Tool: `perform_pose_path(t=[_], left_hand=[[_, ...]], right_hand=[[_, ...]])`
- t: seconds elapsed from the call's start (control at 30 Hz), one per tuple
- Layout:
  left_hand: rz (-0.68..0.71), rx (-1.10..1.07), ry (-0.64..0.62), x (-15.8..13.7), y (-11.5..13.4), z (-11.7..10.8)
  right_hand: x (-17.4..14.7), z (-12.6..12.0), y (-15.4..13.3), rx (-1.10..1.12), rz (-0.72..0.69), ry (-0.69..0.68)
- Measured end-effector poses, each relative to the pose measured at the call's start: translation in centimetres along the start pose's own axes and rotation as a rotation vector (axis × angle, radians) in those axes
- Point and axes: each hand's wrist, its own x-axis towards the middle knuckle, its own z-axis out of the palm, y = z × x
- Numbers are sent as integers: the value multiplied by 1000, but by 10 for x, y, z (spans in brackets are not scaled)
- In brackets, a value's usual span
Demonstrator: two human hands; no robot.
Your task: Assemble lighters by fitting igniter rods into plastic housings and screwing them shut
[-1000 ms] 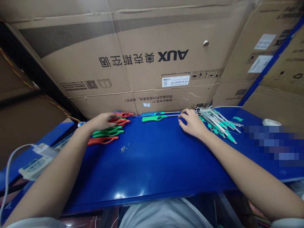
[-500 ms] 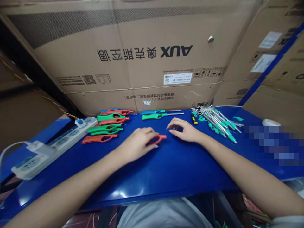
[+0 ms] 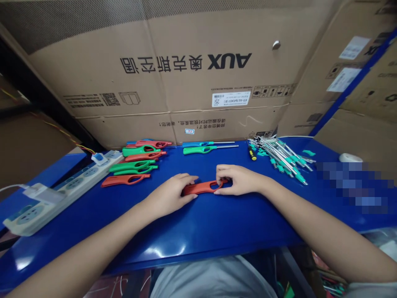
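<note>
A red lighter handle point(image 3: 201, 188) with a trigger loop lies sideways in front of me at the middle of the blue table. My left hand point(image 3: 172, 193) has its thumb and fingers around the handle's left end. At the loop end, my right hand point(image 3: 238, 179) pinches the handle with bent fingers, which partly hide the tip. Beyond my hands, a green lighter point(image 3: 198, 150) with a metal tube lies beside a blue lighter point(image 3: 196, 144) of the same shape. Left of these is a row of red and green lighter handles point(image 3: 135, 166).
A pile of metal tubes point(image 3: 283, 155) with teal ends lies at the back right, beside a black and yellow screwdriver point(image 3: 252, 154). A white power strip point(image 3: 68, 188) runs along the left edge. Cardboard point(image 3: 186, 91) walls off the back.
My right hand has come left onto the red handle's loop end. My left hand has drawn back to the handle's other end, so more of the handle shows.
</note>
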Motion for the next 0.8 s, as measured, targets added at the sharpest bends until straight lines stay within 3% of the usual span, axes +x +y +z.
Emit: perform_pose_path(t=[0.23, 0.43, 0.67, 0.73, 0.8], left_hand=[[77, -57, 120, 8, -14, 16], [87, -39, 136, 7, -14, 20], [26, -75, 194, 8, -16, 24], [30, -101, 206, 8, -18, 26], [38, -126, 206, 9, -19, 27]], right_hand=[[-2, -4, 6, -6, 64, -22], [-3, -5, 5, 35, 76, -38], [-3, -14, 14, -47, 49, 263], [-5, -17, 15, -39, 55, 222], [-6, -18, 15, 21, 75, 91]])
